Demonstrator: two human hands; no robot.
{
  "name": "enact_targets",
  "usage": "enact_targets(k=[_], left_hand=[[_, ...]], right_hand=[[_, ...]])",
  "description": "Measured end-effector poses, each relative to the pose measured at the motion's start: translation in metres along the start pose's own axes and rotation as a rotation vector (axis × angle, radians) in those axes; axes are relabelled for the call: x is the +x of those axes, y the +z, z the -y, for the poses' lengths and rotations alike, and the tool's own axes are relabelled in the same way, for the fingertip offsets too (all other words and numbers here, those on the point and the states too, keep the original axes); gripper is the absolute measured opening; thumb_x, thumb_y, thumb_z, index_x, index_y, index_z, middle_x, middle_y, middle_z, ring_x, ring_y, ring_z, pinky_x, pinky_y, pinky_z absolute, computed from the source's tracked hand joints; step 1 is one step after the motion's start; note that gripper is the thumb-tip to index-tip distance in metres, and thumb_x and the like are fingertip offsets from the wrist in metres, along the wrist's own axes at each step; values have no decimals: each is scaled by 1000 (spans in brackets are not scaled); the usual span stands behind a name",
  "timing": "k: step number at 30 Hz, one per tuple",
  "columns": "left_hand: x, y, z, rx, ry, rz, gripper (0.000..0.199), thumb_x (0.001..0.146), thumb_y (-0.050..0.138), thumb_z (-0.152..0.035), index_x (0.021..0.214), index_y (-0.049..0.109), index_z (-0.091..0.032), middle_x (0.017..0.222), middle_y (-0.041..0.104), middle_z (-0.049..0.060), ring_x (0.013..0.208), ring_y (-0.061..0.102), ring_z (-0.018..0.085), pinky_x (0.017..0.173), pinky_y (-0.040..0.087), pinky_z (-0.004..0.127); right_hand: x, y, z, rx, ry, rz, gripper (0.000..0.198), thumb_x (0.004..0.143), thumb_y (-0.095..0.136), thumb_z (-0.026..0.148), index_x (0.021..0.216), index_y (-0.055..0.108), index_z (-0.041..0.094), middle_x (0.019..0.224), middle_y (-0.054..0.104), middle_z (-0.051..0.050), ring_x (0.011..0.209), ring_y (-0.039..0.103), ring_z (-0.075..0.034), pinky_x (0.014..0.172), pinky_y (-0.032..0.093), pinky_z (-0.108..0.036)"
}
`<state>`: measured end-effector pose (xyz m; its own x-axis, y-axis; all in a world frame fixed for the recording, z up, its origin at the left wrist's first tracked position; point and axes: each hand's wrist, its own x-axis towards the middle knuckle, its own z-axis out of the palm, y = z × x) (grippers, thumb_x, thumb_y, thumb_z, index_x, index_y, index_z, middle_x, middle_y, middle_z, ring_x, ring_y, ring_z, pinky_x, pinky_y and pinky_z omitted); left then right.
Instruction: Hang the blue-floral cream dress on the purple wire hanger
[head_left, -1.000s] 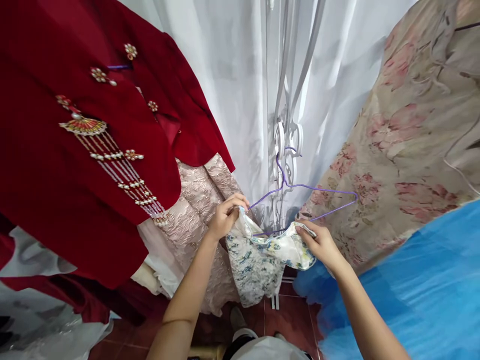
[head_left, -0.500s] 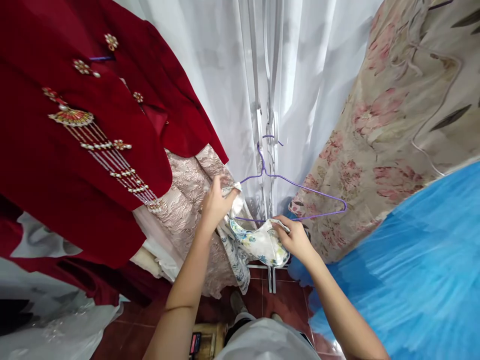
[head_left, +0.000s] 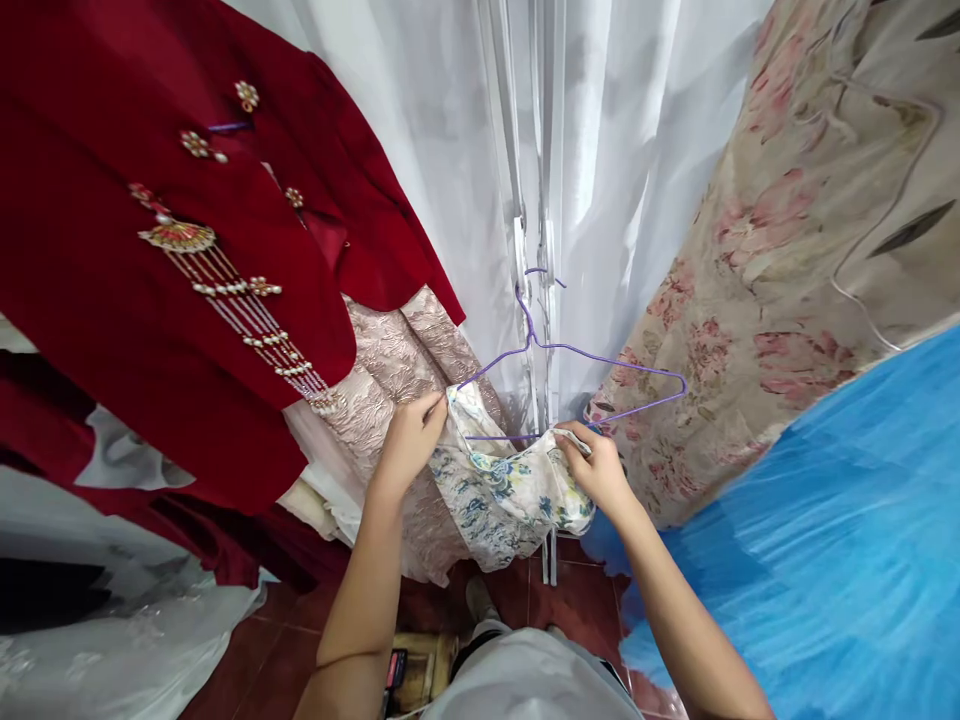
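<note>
- The person's grey clothing (head_left: 525, 680) is showing at the bottom edge, above a red tiled floor (head_left: 577, 610).
- The left hand (head_left: 405, 450) is pinching the left top edge of a small white garment with blue flowers (head_left: 502, 495); its fingers are closing on the cloth.
- The right hand (head_left: 596, 470) is gripping the right top edge of the same garment, with the fingers curling tightly over the fabric.
- The garment is hanging between both hands, just under the bottom wire of a purple hanger (head_left: 577, 375), and its lower part is falling down toward the floor.
- The hanger is hooking on a white metal rack (head_left: 536, 250) in the middle, in front of a white curtain (head_left: 420, 150).
- To the left, a beige lace dress (head_left: 382, 370) is hanging just beside the left hand, and a dark red coat (head_left: 150, 280) with pearl ornaments is hanging above it.
- To the right, a beige cloth with pink flowers (head_left: 787, 260) and a blue tulle fabric (head_left: 825, 540) are hanging near the right arm.
</note>
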<state>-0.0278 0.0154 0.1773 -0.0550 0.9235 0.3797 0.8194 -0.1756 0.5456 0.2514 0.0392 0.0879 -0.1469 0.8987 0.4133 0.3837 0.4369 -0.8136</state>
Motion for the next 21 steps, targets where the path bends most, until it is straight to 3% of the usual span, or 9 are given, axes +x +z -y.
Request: enact_targets(k=[3,6,9,14,21], left_hand=[[-14,2,23,-3,-92,49,38,98,43,-44,69,49,-20,58,45,-4,59,44,14,58,28,24],[-14,4,32,35,9,-37,34,98,44,-39,70,47,-20,63,47,-2,63,46,15,62,32,25],[1,2,25,107,171,-97,26,99,42,-33,80,55,-20,79,60,4,79,55,20,72,37,28],[26,3,2,136,247,-107,24,102,42,-32,94,61,-21,87,68,6,82,62,22,72,39,28],[51,16,-17,140,417,-276,23,101,53,-34,100,70,-19,89,76,5,80,69,19,70,42,26]], right_hand=[[1,-4,-3,-3,-4,8,27,93,52,33,98,73,19,88,77,-8,80,70,-24,73,50,-28],[5,-3,0,-7,-18,37,26,93,51,33,98,73,20,88,77,-7,79,70,-23,73,49,-28],[8,2,4,-44,-28,54,26,93,50,33,97,73,20,82,76,-6,72,68,-22,68,47,-28],[7,17,10,-87,-28,40,29,94,50,34,94,75,19,65,70,-4,58,63,-20,59,44,-27],[7,33,20,-19,-31,60,27,95,51,30,100,76,20,79,77,-5,72,72,-22,66,51,-26]])
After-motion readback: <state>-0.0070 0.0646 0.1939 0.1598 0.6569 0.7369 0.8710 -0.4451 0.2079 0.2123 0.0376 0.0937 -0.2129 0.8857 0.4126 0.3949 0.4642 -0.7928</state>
